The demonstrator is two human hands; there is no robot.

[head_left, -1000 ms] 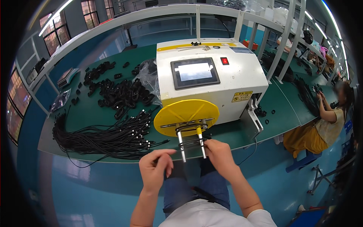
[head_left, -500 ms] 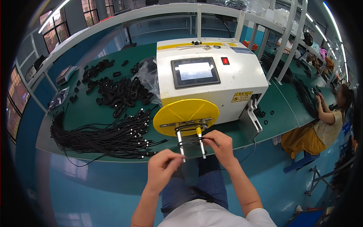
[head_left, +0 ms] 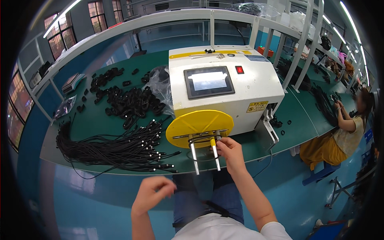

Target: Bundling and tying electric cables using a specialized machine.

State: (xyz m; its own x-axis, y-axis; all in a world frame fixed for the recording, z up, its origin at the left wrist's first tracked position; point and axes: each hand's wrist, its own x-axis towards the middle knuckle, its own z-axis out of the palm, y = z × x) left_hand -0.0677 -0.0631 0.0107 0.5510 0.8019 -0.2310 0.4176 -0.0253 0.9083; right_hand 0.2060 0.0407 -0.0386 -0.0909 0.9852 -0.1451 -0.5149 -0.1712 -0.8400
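Note:
A black cable (head_left: 200, 139) is looped around two metal prongs that stick out from a yellow disc (head_left: 188, 125). The disc is mounted on the front of a white winding machine (head_left: 218, 105). My right hand (head_left: 231, 151) is at the right prong, its thumb and fingertips pinched on the cable; the cable's end is partly hidden by the fingers. Some cable sags in a loose loop below the prongs. Over the table's front edge, left of the prongs, my left hand (head_left: 154, 193) hangs in the air, slightly blurred, with thumb and fingers apart and nothing visible in it.
A bundle of black cables (head_left: 108, 146) with light plug tips lies left of the disc. Behind it are a pile of coiled black cables (head_left: 132, 100) and a clear plastic bag (head_left: 160, 86). At the right, a seated person (head_left: 340, 136) handles more cables. White posts (head_left: 305, 48) rise behind the machine.
My left hand has left the prongs and moved down and left. My right hand has shifted up toward the disc along the right prong. The view has tilted slightly.

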